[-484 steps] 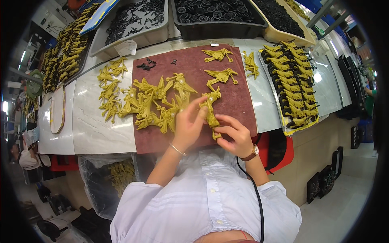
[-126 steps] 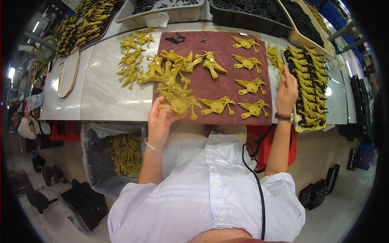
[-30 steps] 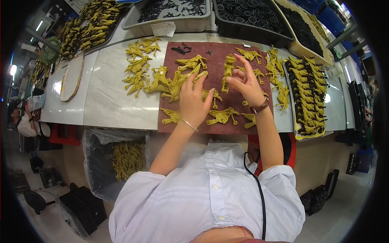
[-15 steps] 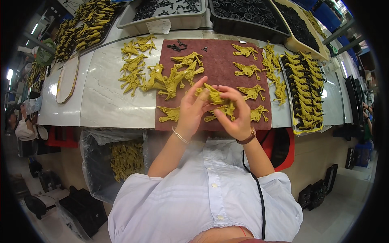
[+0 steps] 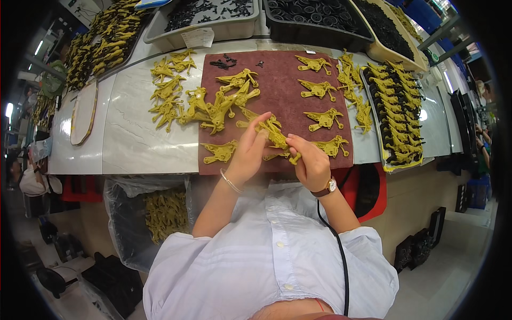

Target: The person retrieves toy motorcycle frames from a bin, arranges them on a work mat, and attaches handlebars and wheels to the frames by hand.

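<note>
Both hands meet over the maroon mat [image 5: 277, 69] on the bench: left hand [image 5: 246, 154] and right hand [image 5: 312, 162], fingers pinched on one yellow-green plastic figure [image 5: 274, 134]. Best keep both ends pinched firmly and work low over the mat. Behind, grey bins [image 5: 213, 29] hold small black parts; the right tray [image 5: 392, 162] carries rows of figures.

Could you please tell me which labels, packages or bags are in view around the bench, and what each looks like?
Paper label: white slip, clipped to the grey tray's front rim, far left of the mat.
Plastic bag: clear, hanging under the bench at left, holding yellow-green parts.
No screens or signs can be made out.
</note>
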{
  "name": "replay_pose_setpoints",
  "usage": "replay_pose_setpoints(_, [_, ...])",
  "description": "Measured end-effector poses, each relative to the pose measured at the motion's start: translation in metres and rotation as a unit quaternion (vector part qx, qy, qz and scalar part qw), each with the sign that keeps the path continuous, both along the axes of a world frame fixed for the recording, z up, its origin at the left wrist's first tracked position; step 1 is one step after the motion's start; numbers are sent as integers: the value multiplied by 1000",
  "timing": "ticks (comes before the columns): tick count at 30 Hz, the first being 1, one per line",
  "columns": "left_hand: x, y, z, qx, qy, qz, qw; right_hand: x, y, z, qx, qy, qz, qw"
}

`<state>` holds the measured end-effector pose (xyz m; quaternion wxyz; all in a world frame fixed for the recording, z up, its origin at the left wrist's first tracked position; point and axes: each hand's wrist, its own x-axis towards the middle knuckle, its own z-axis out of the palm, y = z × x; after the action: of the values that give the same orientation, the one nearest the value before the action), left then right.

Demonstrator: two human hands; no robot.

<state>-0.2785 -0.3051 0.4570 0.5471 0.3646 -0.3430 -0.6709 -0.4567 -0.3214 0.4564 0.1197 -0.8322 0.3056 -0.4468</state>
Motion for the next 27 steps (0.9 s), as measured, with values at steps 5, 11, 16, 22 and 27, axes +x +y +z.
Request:
replay_pose_setpoints(5, [-14, -4, -7, 37, 40, 23, 998, -2, -2, 1, 87, -44, -34, 995])
replay_pose_setpoints(11, [-21, -14, 7, 49, 40, 33, 997, -24, -30, 2, 237, -299, -135, 915])
replay_pose_setpoints(16, [-12, -55, 5, 56, 135, 81, 986, -112, -125, -7, 36, -64, -330, 941])
replay_pose_setpoints(22, [-15, -104, -8, 41, 104, 94, 989, -162, -181, -56, -19, 194, -391, 900])
replay_pose_setpoints(27, [-10, -116, -26, 39, -42, 108, 992, -57, -141, -1, 90, 84, -32, 992])
